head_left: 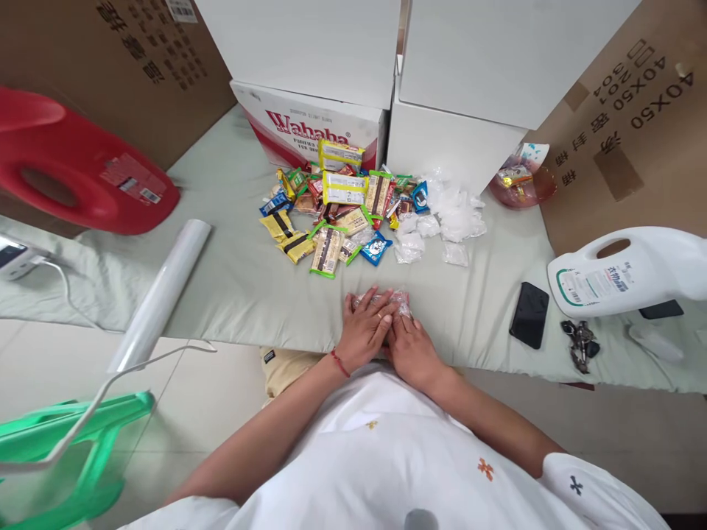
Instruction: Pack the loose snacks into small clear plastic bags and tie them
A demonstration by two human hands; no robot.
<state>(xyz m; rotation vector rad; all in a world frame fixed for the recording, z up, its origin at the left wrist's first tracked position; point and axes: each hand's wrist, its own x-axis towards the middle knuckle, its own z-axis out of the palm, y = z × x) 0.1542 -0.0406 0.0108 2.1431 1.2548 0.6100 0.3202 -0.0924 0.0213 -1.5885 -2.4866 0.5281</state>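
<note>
A crinkled clear plastic bag (401, 298) lies at the table's front edge, mostly covered by my hands. My left hand (364, 327) rests on it from above, fingers stretched out and spread, a ring on one finger and a red cord on the wrist. Beside and partly beneath it, my right hand (414, 350) lies palm down with its fingers extended on the plastic. What the bag contains is hidden. Beyond my hands is a heap of wrapped snacks (345, 189) in yellow, green, red and blue. To its right sit several clear plastic packets (456, 210).
A Wahaha carton (309, 125) and white boxes (458, 59) stand behind the heap. On the left are a red jug (82, 162) and a plastic film roll (163, 291). A phone (529, 315), keys (579, 346), a white bottle (624, 272) and a pink bowl (519, 193) are right.
</note>
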